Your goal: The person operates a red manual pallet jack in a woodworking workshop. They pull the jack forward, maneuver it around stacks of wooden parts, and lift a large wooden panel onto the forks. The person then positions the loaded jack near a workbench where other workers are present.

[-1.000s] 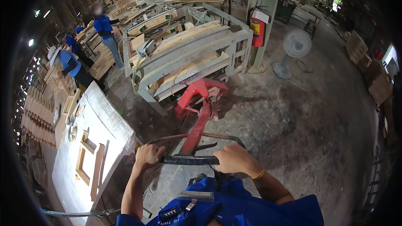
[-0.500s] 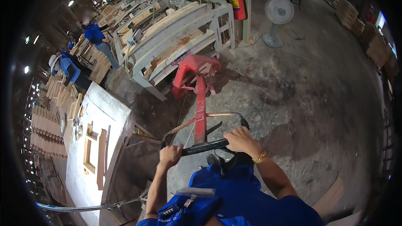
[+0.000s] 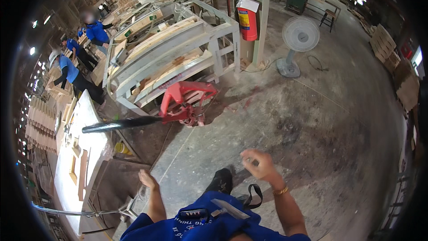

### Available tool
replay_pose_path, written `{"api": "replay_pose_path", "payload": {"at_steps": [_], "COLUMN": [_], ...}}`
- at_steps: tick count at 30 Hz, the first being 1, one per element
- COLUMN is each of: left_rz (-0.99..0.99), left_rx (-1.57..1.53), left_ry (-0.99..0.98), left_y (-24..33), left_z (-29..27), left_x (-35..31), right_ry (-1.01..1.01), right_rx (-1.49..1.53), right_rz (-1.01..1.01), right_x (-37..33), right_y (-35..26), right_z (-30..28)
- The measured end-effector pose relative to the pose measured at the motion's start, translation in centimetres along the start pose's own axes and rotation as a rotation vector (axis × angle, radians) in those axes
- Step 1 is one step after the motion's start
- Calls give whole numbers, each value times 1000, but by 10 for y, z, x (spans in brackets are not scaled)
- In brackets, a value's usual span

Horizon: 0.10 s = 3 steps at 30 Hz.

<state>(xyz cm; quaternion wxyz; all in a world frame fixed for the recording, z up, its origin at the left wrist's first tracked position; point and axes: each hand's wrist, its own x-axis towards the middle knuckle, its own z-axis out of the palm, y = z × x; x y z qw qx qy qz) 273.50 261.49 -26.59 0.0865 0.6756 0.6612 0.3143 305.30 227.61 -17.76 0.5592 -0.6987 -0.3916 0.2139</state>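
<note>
Both my hands are off the red pallet jack (image 3: 180, 96), which stands on the floor ahead with its handle swung to the left. The handle's black grip bar (image 3: 122, 124) reaches over the edge of the white-topped table. My left hand (image 3: 148, 179) hangs in the air below the bar, apart from it, fingers loosely stretched and holding nothing. Over the floor to the right is my right hand (image 3: 261, 164), its fingers loosely curved with a gap inside and nothing held. A gold bracelet (image 3: 281, 191) circles the right wrist.
A grey frame (image 3: 178, 42) loaded with boards stands behind the jack. Beside a post hang a red fire extinguisher (image 3: 248, 20) and, farther right, stands a floor fan (image 3: 299, 40). Wood pieces lie on the white-topped table (image 3: 96, 145). Several people in blue work at far left.
Both hands have let go of the pallet jack's grip bar and moved apart from it. The handle has swung left, and the view has shifted.
</note>
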Motion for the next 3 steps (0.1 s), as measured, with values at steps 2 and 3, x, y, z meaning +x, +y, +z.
{"api": "replay_pose_path", "payload": {"at_steps": [2, 3], "left_rz": [-573, -619], "left_rx": [-290, -421], "left_ry": [-281, -327], "left_y": [35, 56], "left_z": [63, 96], "left_x": [-62, -77], "right_ry": [-18, -17], "right_rx": [-2, 8], "right_rz": [150, 154], "right_x": [55, 77], "right_y": [37, 52], "right_z": [-69, -83]}}
